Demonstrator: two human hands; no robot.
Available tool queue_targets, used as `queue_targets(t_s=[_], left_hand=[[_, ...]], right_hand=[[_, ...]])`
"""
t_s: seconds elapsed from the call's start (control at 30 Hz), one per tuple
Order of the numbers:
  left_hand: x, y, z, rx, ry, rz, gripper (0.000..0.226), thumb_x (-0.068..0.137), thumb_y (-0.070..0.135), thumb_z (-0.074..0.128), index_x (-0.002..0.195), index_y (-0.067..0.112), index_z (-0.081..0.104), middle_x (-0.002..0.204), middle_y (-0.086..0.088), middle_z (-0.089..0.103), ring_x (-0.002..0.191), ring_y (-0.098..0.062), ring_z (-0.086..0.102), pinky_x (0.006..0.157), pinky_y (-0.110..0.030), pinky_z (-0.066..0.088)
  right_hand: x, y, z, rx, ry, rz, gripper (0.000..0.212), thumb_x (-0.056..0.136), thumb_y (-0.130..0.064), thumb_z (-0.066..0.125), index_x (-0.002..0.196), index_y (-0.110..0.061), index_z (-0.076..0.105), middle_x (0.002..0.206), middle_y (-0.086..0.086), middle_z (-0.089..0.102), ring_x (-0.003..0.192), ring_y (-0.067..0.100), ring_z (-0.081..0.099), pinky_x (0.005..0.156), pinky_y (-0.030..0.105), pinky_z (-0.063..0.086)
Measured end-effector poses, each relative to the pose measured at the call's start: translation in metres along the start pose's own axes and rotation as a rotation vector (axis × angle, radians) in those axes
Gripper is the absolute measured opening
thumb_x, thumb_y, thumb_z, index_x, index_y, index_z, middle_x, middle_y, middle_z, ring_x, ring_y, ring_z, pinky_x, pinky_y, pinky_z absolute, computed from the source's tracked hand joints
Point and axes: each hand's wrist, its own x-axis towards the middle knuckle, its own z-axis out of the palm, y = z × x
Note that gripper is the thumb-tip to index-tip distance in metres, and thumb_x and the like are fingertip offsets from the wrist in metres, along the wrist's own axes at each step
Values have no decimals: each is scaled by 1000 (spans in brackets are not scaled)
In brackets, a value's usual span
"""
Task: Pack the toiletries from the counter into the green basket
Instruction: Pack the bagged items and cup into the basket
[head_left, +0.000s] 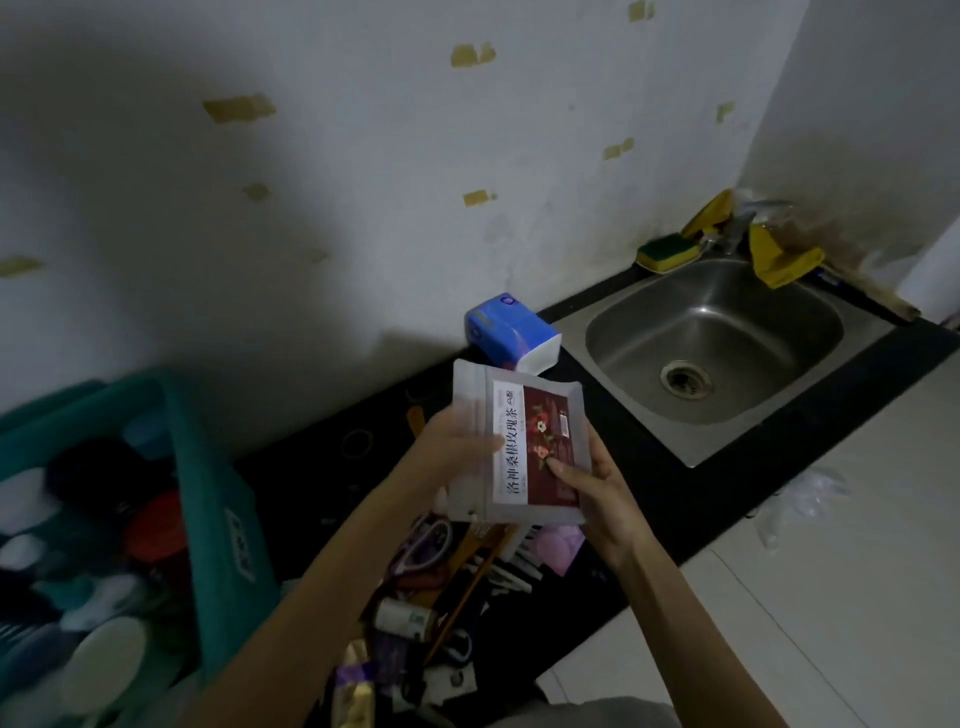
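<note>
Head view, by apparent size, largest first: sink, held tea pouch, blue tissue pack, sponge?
1. sink
2. tea pouch, though it is held nearer the camera
3. blue tissue pack
4. sponge

The person shows 2 forearms, both bare as far as the frame edge cuts them off. The left grip (457, 441) is a bare hand, smeared by motion blur. The right grip (597, 486) is a bare hand too, sharper. A patch of grey fabric (587, 714) from the person's clothing shows at the bottom edge; which garment cannot be told.
</note>
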Motion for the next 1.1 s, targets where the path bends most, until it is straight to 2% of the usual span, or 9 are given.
queue_targets(t_s=[0.07,0.27,0.43,0.53,0.6,0.7,0.83,1.0,1.1], left_hand=[[-15,-3,-18,-2,38,30,36,86,0,61,121,7,58,110,-13,68,102,-30,66,81,-37,57],[-66,-6,-75,-22,33,115,28,85,5,63,113,11,61,103,-8,72,94,-24,70,74,-30,58],[-116,-7,-116,-66,344,200,41,79,6,71,119,13,63,99,-1,74,87,-17,72,71,-26,58],[-148,-7,-138,-102,495,270,32,78,5,71,109,13,68,90,2,75,78,-13,72,64,-22,57],[-169,-6,-151,-124,563,326,25,80,5,70,101,18,70,88,3,76,76,-12,72,62,-20,56],[-200,-8,-174,-126,615,383,22,81,9,68,98,21,70,90,4,75,78,-11,72,64,-20,55],[-232,-19,-210,-112,669,402,17,86,5,64,97,16,67,94,6,74,88,-9,70,73,-21,56],[-244,-41,-251,-105,642,387,14,90,6,60,99,16,63,103,2,68,98,-10,65,87,-24,54],[-240,-54,-274,-108,605,373,12,91,11,59,98,20,65,99,9,69,95,-6,64,83,-20,52]], right_hand=[[2,1,18,-54,-33,32,64,76,-10,73,128,-38,51,122,7,64,110,30,63,81,44,56],[8,6,82,-185,-132,79,51,71,-15,72,119,-21,56,112,9,70,102,25,68,76,35,58],[12,15,130,-333,-157,25,72,71,-28,74,136,-23,44,116,2,67,106,19,66,73,31,57],[8,15,161,-433,-271,-67,86,67,-39,78,142,-27,36,119,-4,65,107,13,65,74,27,58],[6,15,184,-467,-376,-96,87,67,-40,79,141,-26,36,121,-3,64,108,13,64,75,25,57],[2,18,220,-509,-486,-145,81,74,-33,76,142,-24,33,123,0,63,111,17,63,81,32,57],[-10,38,264,-590,-579,-181,90,73,-24,72,145,-38,19,129,-4,56,112,12,62,82,28,56],[-34,60,307,-743,-642,-246,101,69,-39,75,142,-53,7,136,-7,47,111,8,62,82,29,57],[-46,66,324,-905,-686,-266,103,64,-50,78,139,-58,8,136,-15,45,113,3,59,83,24,56]])
